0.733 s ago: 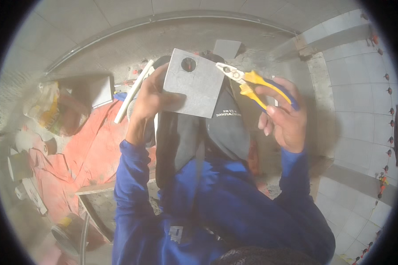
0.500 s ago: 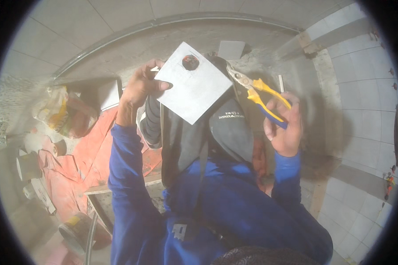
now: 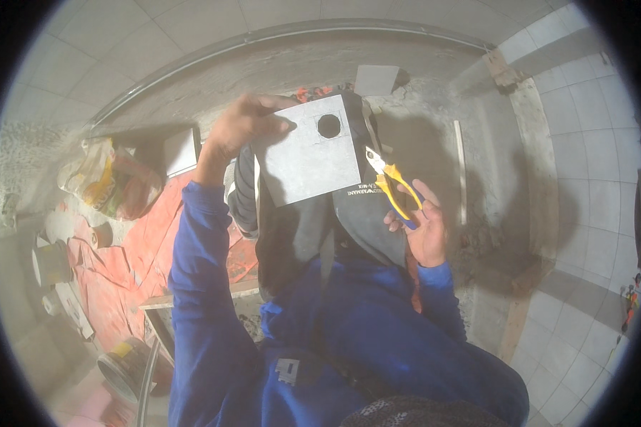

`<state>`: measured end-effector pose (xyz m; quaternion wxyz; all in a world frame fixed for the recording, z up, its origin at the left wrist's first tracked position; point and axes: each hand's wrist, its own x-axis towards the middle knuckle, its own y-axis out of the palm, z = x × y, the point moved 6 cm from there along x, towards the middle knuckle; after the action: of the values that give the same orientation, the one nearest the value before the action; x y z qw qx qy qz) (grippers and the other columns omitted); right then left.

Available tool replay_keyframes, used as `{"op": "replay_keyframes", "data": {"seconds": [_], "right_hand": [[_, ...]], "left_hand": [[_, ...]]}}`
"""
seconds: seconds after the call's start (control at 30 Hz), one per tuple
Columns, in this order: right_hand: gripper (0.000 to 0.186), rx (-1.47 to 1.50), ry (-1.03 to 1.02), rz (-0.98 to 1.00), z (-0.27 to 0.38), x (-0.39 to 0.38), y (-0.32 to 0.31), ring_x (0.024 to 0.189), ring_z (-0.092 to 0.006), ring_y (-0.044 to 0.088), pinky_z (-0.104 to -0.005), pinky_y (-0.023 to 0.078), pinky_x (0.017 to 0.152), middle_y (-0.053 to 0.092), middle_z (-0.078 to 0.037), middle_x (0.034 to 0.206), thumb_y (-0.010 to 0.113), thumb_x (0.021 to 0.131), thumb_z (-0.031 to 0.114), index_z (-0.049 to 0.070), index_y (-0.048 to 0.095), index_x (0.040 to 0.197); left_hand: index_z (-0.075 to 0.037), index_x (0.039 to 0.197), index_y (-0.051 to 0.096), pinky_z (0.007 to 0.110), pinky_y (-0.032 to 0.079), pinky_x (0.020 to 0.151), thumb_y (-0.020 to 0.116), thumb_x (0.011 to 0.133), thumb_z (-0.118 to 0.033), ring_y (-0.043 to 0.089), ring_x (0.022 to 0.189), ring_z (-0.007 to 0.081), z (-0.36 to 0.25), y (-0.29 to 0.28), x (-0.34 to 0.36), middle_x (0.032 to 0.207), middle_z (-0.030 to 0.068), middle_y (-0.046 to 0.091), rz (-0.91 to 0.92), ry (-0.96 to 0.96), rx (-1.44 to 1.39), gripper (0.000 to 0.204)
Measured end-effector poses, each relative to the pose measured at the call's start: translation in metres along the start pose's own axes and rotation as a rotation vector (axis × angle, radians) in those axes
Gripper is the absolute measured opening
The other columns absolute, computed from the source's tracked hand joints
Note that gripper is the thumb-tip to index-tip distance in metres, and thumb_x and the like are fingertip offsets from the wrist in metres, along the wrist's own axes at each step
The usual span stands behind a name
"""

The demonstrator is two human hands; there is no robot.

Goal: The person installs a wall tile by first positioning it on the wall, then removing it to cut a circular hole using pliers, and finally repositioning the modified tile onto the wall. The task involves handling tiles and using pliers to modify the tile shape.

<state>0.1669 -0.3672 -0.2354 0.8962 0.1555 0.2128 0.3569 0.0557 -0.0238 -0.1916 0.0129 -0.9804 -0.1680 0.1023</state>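
Observation:
My left hand [image 3: 242, 128] grips a pale square tile [image 3: 303, 167] at its upper left edge, with the thumb on its face and the other fingers behind. A round, slightly jagged hole passes through the tile near its upper right corner. My right hand [image 3: 427, 231] has a pair of pliers [image 3: 393, 186] with yellow and blue handles; the fingers lie loosely about the handles. The steel jaws point up and left, just to the right of the tile and apart from it. Below the tile are my legs in dark trousers [image 3: 292, 242].
On the left, a reddish sheet [image 3: 149, 242] lies near a crumpled plastic bag [image 3: 107, 181] and buckets [image 3: 124, 366]. Another tile [image 3: 375, 80] leans at the far side. A thin pale strip [image 3: 461, 171] lies to the right, before a tiled wall [image 3: 584, 164].
The tile has turned clockwise, bringing its hole from the top to the upper right. My right hand has come left and lower with the pliers, toward the tile's right edge.

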Motion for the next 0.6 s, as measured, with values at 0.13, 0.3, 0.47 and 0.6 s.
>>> {"op": "replay_keyframes", "data": {"seconds": [0.13,0.3,0.47,0.6], "right_hand": [[0.067,-0.041,0.073,0.172,0.013,0.003,0.008,0.095,-0.0387,0.068,-0.0422,0.055,0.075,0.050,-0.026,0.143,0.043,0.097,0.026,-0.007,0.026,0.153],[0.063,-0.122,0.181,0.327,0.028,0.016,0.023,0.095,-0.0335,0.068,-0.0383,0.054,0.077,0.046,-0.024,0.148,0.042,0.097,0.019,-0.002,0.026,0.155],[0.055,-0.347,0.232,0.233,0.031,0.024,0.022,0.089,-0.0297,0.068,-0.0354,0.052,0.073,0.048,-0.025,0.145,0.045,0.099,0.012,-0.002,0.033,0.151],[0.050,-0.324,0.083,0.177,0.030,0.021,0.023,0.087,-0.0264,0.067,-0.0336,0.052,0.069,0.055,-0.024,0.138,0.051,0.098,0.006,-0.001,0.041,0.147]], "left_hand": [[0.005,0.123,0.064,0.027,0.054,0.075,0.075,0.082,-0.003,0.068,0.084,0.0172,0.004,0.003,-0.012,0.101,0.0134,0.072,-0.223,0.024,-0.071,0.044],[0.001,0.125,0.059,0.030,0.054,0.068,0.075,0.085,-0.001,0.068,0.081,0.0172,0.021,0.012,-0.036,0.093,0.0130,0.070,-0.541,0.010,-0.368,0.043],[0.001,0.111,0.062,0.027,0.050,0.060,0.066,0.097,-0.012,0.064,0.072,0.0142,0.042,0.018,-0.044,0.083,0.0073,0.066,-0.701,-0.029,-0.335,0.020],[-0.002,0.100,0.064,0.026,0.046,0.056,0.062,0.099,-0.013,0.059,0.066,0.0101,0.056,0.014,-0.029,0.079,0.0031,0.063,-0.523,-0.047,-0.500,0.011]]}}
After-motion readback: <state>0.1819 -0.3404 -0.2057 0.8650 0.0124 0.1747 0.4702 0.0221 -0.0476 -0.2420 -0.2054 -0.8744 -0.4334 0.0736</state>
